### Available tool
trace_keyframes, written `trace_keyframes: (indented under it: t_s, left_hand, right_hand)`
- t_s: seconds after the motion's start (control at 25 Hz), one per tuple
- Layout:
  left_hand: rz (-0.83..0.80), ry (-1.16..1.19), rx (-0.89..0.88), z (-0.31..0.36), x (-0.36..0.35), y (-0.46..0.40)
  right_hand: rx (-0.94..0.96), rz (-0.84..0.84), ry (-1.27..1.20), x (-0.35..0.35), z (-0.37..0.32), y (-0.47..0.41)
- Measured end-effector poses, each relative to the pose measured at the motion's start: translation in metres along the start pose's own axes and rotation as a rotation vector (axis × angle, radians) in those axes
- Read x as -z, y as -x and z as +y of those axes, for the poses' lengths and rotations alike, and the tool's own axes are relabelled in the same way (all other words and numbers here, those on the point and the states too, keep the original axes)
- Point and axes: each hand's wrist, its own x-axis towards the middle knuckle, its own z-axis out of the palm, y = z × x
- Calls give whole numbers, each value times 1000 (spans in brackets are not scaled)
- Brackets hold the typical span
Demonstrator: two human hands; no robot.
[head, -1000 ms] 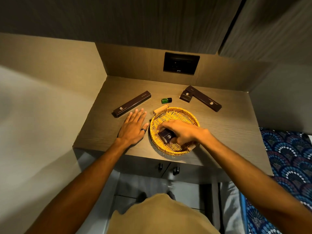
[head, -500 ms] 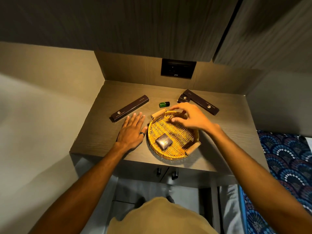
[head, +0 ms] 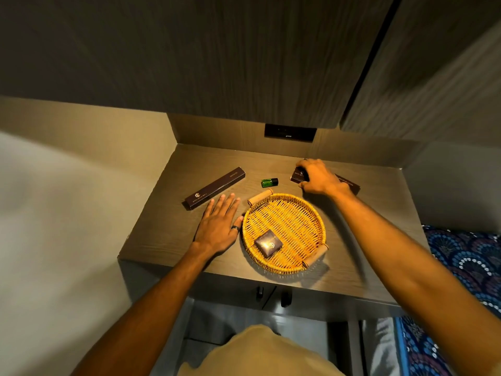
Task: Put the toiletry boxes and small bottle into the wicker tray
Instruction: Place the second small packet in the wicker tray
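Note:
A round wicker tray (head: 298, 213) with two wooden handles sits near the table's front edge, and one small dark square box (head: 268, 243) lies in it. My left hand (head: 219, 226) rests flat on the table, touching the tray's left rim. My right hand (head: 318, 177) is at the back right, its fingers closing around a second small dark box (head: 298, 175). A long dark box (head: 349, 184) lies partly hidden under that hand and wrist. Another long dark box (head: 215, 188) lies at the back left. A small green bottle (head: 269, 182) lies on its side behind the tray.
The wooden table (head: 168, 221) sits in a corner with walls behind and to the left, and a dark socket panel (head: 290, 131) on the back wall. Cabinets hang overhead. A patterned blue fabric (head: 466, 256) lies to the right, below table level.
My right hand let go of the square box in the tray, then reached back and right to the small box behind the tray. My left hand has stayed flat.

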Motion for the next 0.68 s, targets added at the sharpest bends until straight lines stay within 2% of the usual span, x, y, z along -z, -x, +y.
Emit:
trace_keyframes:
  t_s: [0.16, 0.28, 0.32, 0.4, 0.52, 0.68]
  left_hand:
    - [-3, 8, 1, 1, 1, 1]
    - [5, 11, -5, 1, -1, 2]
    - [6, 13, -6, 2, -1, 1]
    - [12, 8, -7, 1, -1, 1]
    - [11, 5, -9, 1, -1, 1]
    - [13, 7, -11, 1, -1, 1]
  right_hand:
    - [40, 28, -36, 6, 4, 9]
    - [145, 153, -248, 18, 1, 25]
    - [228, 138, -325, 19, 0, 33]
    - [404, -22, -311, 12, -8, 53]
    - [445, -299, -127, -16, -22, 76]
    - [442, -338, -35, -38, -29, 82]
